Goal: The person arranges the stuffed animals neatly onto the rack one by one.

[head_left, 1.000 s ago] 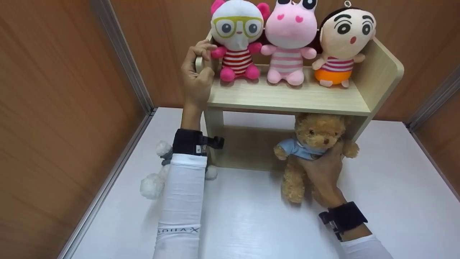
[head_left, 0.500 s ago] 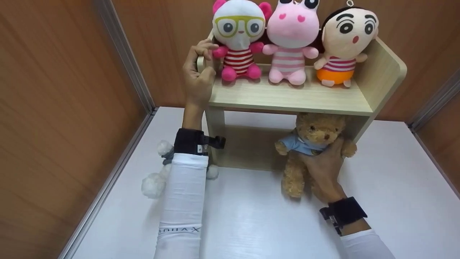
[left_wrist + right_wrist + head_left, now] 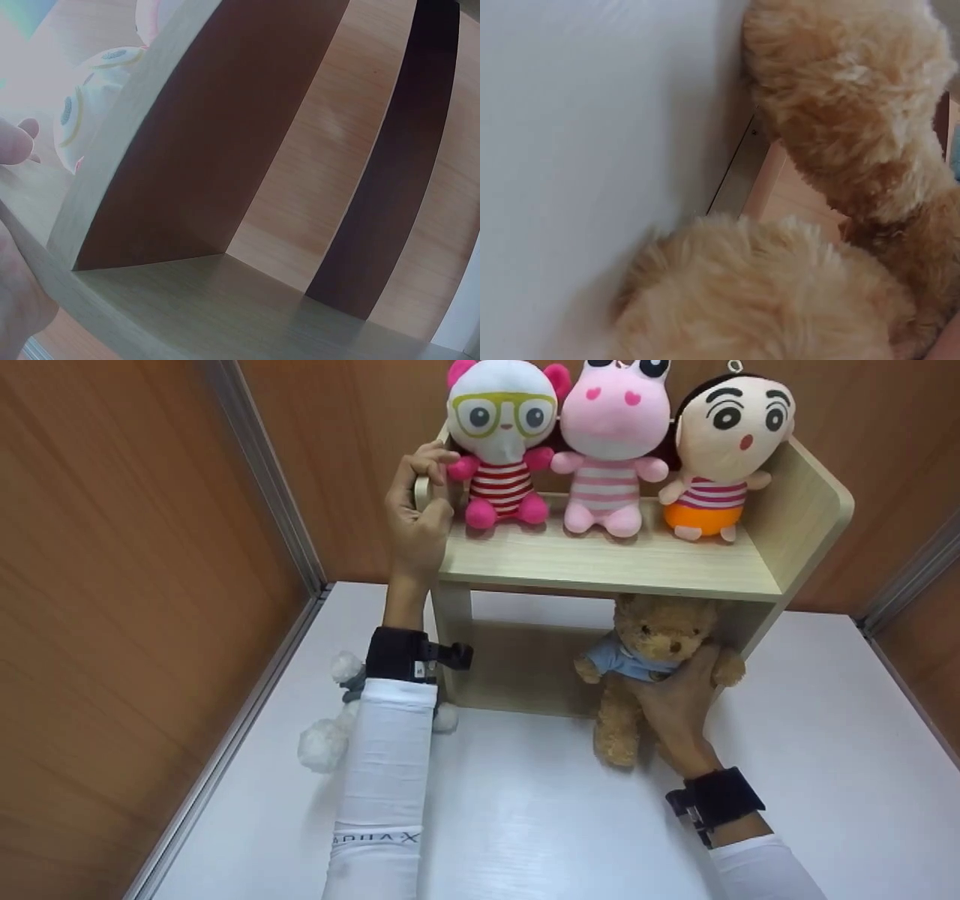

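Note:
A teddy bear (image 3: pixel 634 619) in a blue shirt stands at the right end of the lower compartment of a small wooden shelf (image 3: pixel 607 559). My right hand (image 3: pixel 675 709) grips it round the body from the front, thumb up by its chest. The bear's furry legs (image 3: pixel 855 105) fill much of the right wrist view, close over the white table. My left hand (image 3: pixel 418 525) holds the shelf's left side panel (image 3: pixel 422 493) near the top, fingers curled round its edge. In the left wrist view the shelf's pale boards (image 3: pixel 142 112) show beside part of that hand.
On the upper board sit a panda plush (image 3: pixel 501 457) with yellow glasses, a pink plush (image 3: pixel 611 442) and a boy doll (image 3: pixel 712 472). A white plush (image 3: pixel 322 746) lies on the table (image 3: pixel 525 810), partly hidden under my left forearm. Wooden walls (image 3: pixel 150 585) enclose the table.
My right hand has pushed the teddy bear slightly back into the lower compartment, its feet sliding farther from me. My left hand keeps its hold on the panel. The head view shifts slightly.

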`<state>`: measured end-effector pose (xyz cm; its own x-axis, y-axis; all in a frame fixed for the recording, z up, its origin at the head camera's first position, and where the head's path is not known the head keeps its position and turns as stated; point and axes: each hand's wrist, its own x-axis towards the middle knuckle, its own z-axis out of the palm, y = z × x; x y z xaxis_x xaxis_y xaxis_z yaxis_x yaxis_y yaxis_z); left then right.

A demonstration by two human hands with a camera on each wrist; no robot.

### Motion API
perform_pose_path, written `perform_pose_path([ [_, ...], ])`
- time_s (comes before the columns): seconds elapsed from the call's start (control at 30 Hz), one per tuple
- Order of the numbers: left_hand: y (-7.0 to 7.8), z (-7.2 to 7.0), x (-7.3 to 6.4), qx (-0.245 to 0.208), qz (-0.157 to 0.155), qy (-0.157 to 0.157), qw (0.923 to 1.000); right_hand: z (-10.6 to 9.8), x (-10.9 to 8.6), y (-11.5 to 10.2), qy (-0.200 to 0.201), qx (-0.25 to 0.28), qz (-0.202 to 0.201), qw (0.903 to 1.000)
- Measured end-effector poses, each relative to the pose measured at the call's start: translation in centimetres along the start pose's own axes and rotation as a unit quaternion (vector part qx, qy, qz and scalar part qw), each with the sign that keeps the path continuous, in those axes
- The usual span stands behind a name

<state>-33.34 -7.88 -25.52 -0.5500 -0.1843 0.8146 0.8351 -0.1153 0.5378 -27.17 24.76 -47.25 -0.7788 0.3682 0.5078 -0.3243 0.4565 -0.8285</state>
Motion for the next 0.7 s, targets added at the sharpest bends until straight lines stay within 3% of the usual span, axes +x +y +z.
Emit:
perform_pose_path([
  [0.7, -0.1, 0.0, 0.0, -0.009, -0.005, -0.001, 0.9999, 0.9, 0.1, -3.3, -0.045, 0.030, 0.084, 0.9950],
])
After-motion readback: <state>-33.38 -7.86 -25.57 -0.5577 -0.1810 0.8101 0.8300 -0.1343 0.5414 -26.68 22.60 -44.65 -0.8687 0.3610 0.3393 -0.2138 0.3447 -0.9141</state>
